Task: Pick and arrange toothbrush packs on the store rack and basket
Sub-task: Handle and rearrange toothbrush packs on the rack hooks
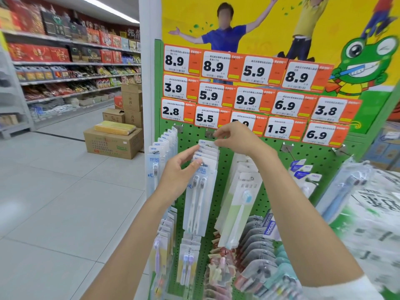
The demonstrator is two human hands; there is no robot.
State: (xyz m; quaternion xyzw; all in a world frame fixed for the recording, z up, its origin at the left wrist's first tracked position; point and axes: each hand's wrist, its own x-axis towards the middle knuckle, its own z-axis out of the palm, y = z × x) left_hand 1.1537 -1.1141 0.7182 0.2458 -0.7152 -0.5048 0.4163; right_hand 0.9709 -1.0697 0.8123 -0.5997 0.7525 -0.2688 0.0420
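A row of white twin toothbrush packs (200,195) hangs from a hook on the green pegboard rack (225,161). My left hand (179,174) holds the front packs of that row near their tops, fingers and thumb pinching the cards. My right hand (233,138) pinches the top edge of the rearmost pack (206,145) at the hook, just under the price tags. To the left hangs another row of the same packs (159,161). A green-backed single toothbrush pack (240,204) hangs to the right.
Orange price tags (244,98) cover the upper board. More toothbrush packs (257,256) hang lower down and at the right (303,172). Cardboard boxes (113,141) stand on the tiled floor at the left, beyond them grocery shelves (65,72).
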